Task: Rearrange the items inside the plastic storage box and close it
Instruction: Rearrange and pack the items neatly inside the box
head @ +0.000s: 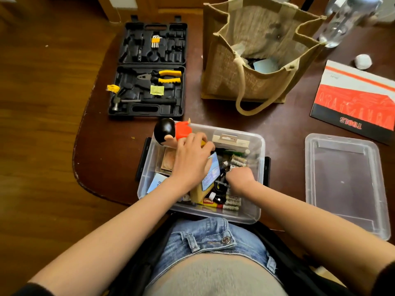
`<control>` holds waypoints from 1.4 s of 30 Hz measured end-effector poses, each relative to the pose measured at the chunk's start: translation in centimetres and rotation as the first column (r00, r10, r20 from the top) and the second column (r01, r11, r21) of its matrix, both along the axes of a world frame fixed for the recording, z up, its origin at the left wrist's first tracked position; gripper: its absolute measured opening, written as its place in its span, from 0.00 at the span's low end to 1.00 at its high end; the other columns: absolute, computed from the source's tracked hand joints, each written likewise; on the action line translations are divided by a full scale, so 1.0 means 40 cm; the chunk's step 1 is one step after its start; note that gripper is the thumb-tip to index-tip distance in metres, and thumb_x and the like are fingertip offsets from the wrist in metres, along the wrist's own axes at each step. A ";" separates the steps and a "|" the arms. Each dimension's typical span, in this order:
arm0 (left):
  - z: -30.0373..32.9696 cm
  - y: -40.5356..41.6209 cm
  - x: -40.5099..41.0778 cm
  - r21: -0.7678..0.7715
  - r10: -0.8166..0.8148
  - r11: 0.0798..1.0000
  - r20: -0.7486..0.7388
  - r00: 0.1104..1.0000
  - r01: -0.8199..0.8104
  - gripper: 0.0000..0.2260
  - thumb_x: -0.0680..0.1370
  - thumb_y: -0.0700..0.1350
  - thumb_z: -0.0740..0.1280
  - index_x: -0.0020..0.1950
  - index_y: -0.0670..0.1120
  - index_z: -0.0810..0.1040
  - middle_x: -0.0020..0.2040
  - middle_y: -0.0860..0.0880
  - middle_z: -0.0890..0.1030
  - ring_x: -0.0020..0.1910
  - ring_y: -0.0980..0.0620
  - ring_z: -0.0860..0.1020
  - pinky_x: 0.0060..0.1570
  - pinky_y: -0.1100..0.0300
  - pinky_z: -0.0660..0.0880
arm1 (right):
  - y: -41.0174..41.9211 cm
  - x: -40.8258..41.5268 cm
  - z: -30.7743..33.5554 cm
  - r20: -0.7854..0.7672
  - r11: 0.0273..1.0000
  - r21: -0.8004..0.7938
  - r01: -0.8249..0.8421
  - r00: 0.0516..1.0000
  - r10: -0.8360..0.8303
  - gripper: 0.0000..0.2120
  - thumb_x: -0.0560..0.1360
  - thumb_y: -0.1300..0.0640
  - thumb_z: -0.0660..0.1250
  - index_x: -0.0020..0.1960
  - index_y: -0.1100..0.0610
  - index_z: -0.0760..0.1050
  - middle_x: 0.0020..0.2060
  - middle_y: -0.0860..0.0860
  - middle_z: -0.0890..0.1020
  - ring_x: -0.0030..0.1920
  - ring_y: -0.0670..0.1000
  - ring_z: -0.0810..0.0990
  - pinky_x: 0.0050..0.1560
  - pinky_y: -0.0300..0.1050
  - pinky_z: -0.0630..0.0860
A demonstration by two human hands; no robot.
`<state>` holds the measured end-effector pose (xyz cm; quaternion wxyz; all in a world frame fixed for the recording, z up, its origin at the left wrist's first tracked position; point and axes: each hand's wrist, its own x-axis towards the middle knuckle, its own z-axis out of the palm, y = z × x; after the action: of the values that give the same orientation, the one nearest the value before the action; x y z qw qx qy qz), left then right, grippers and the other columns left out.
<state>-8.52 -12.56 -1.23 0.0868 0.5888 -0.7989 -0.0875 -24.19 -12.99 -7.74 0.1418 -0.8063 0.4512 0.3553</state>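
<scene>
Open tool case [147,69], jute bag [254,60] and booklet [352,99] lie on the counter [102,146] behind the storage box [252,214] at its near edge; the lid [346,184] rests apart, right. Left hand [190,163], fingers curled, grips a toy figure [171,131] at the box's far-left corner. Right hand [240,179] is fisted among the contents; what it grips cannot be told.

Open black plastic tool case [149,69] on dark brown wooden table [288,122], yellow-handled pliers [162,76] and hammer [136,101] inside. Tan jute tote bag [252,82] just beside it. Red-and-white printed booklet [354,99], clear plastic bottle [344,20] further right.
</scene>
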 end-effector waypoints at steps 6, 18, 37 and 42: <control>0.017 0.052 0.011 -0.016 0.130 0.991 -0.182 0.975 -0.135 0.10 0.71 0.44 0.73 0.50 0.46 0.76 0.51 0.47 0.73 0.52 0.47 0.72 0.47 0.55 0.68 | 0.009 0.018 -0.012 0.003 0.999 -0.013 0.042 0.999 -0.042 0.10 0.75 0.65 0.61 0.52 0.57 0.78 0.50 0.51 0.81 0.51 0.54 0.80 0.38 0.43 0.71; -0.038 0.106 0.085 0.480 0.471 0.793 -0.092 0.877 -0.375 0.23 0.73 0.68 0.61 0.58 0.53 0.72 0.55 0.54 0.75 0.50 0.54 0.75 0.42 0.57 0.73 | 0.017 0.019 -0.014 0.317 0.876 0.285 0.389 0.824 -0.469 0.13 0.71 0.51 0.71 0.37 0.55 0.69 0.35 0.49 0.74 0.38 0.51 0.75 0.27 0.38 0.65; -0.019 0.098 0.051 0.527 0.325 0.846 -0.391 0.861 -0.080 0.06 0.75 0.55 0.68 0.47 0.56 0.73 0.35 0.57 0.76 0.32 0.62 0.72 0.34 0.63 0.68 | -0.003 0.005 0.055 0.305 0.338 0.720 0.606 0.161 -0.939 0.11 0.81 0.63 0.53 0.52 0.63 0.74 0.36 0.56 0.80 0.32 0.53 0.78 0.31 0.44 0.78; 0.002 0.094 0.101 0.306 0.471 0.881 -0.501 0.726 -0.360 0.07 0.78 0.50 0.64 0.41 0.51 0.76 0.36 0.55 0.77 0.35 0.56 0.75 0.36 0.57 0.72 | -0.023 -0.022 0.102 0.315 0.239 0.758 0.607 -0.020 -0.949 0.21 0.82 0.44 0.50 0.48 0.58 0.75 0.38 0.53 0.78 0.39 0.53 0.80 0.33 0.45 0.80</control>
<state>-4.49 -8.80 -1.14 0.2792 0.7061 -0.5724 -0.3096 -25.08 -13.89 -3.64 0.6548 -0.3952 0.6385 -0.0862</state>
